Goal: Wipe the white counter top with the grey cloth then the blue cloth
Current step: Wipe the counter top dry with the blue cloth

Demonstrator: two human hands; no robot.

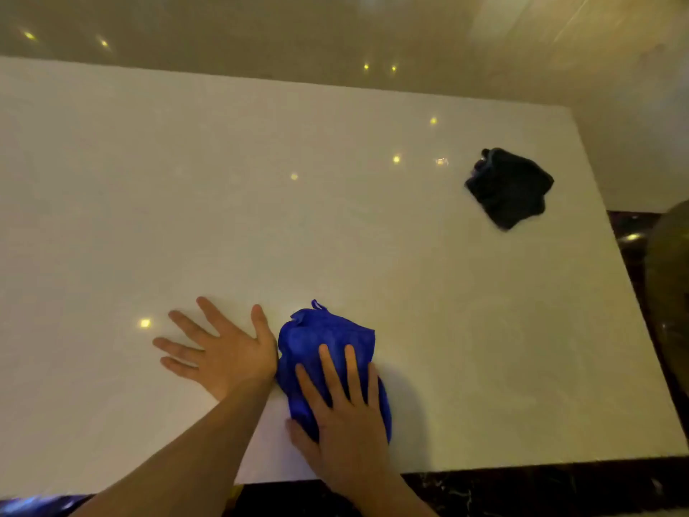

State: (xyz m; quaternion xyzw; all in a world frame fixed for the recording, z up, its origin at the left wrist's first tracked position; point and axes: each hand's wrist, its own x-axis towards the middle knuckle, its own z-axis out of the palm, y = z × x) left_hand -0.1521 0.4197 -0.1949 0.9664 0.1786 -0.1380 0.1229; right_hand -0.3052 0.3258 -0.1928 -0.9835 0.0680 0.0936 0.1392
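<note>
The white counter top (261, 218) fills most of the view. A crumpled blue cloth (317, 341) lies near its front edge, and my right hand (343, 416) presses flat on the cloth's near half with fingers spread. Just left of the cloth, my left hand (223, 352) rests palm down on the bare counter, fingers apart, its thumb side touching the cloth's edge. The dark grey cloth (510, 188) lies bunched by itself at the far right of the counter, away from both hands.
The counter's right edge (611, 255) and front edge (484, 466) drop to a dark marble floor. A glossy beige wall (335, 39) runs behind the counter. A rounded dark object (671, 274) stands at the right border.
</note>
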